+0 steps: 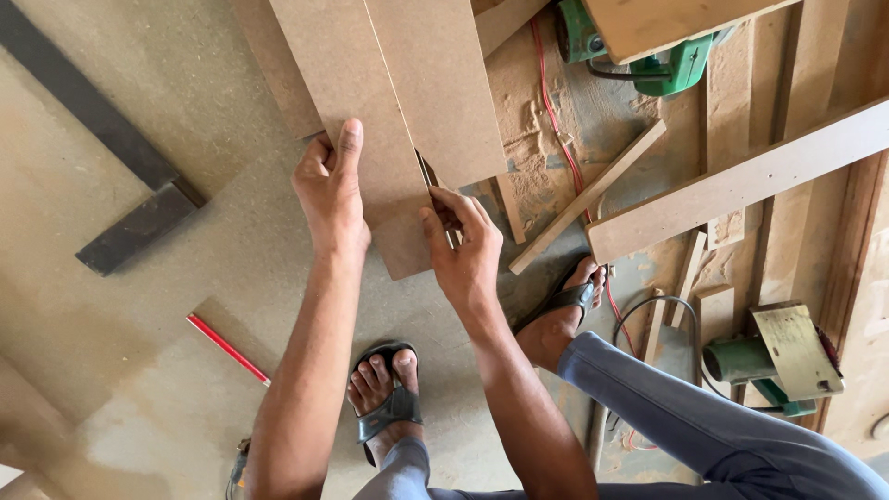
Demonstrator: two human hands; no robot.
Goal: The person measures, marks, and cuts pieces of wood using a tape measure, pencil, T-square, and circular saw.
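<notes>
My left hand rests on a brown fibreboard panel, thumb stretched along its face, pressing it down. A second brown panel lies edge to edge on its right. My right hand pinches a thin metal blade or ruler that stands in the seam between the two panels, near their lower ends. Both forearms reach in from the bottom of the view.
A dark steel square lies at the left, a red pencil on the floor near my sandalled feet. Green power tools, red cable, sawdust and wooden battens crowd the right side.
</notes>
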